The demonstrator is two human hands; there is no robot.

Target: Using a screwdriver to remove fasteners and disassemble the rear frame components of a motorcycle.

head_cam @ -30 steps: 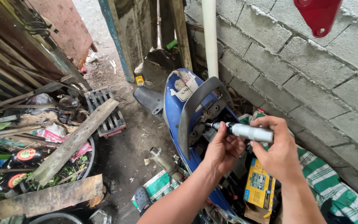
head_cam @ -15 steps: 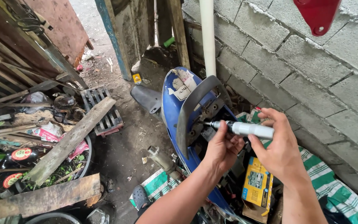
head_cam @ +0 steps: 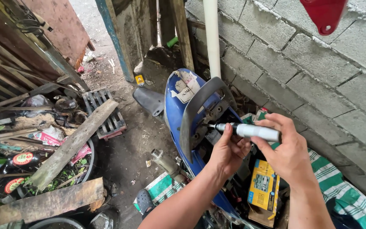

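The right hand (head_cam: 291,154) is closed around the handle end of a grey cylindrical screwdriver with a black collar (head_cam: 250,130), held roughly level. The left hand (head_cam: 227,152) is wrapped under the front of the tool, fingers cupped near the black collar, steadying the shaft. The tip is set into the dark recess behind the grey curved plastic grab rail (head_cam: 200,110) at the tail of the blue plastic motorcycle body panel (head_cam: 175,106). The point of contact is too small and shadowed to tell whether the tip sits in a fastener.

Step in hand, as judged: working a fastener in the rear mounting of the blue panel, with the tool already placed.

The next move calls for the shaft to remain in line with the fastener while the right hand turns the handle; the left hand should hold the tip from slipping sideways off the head.

A yellow cardboard box (head_cam: 263,188) lies just below the hands, beside a green-and-white striped cloth (head_cam: 339,186). A white plastic pipe (head_cam: 212,38) runs up the grey concrete block wall (head_cam: 301,68) behind the panel. Weathered wooden planks (head_cam: 70,146) lie well apart on the left.
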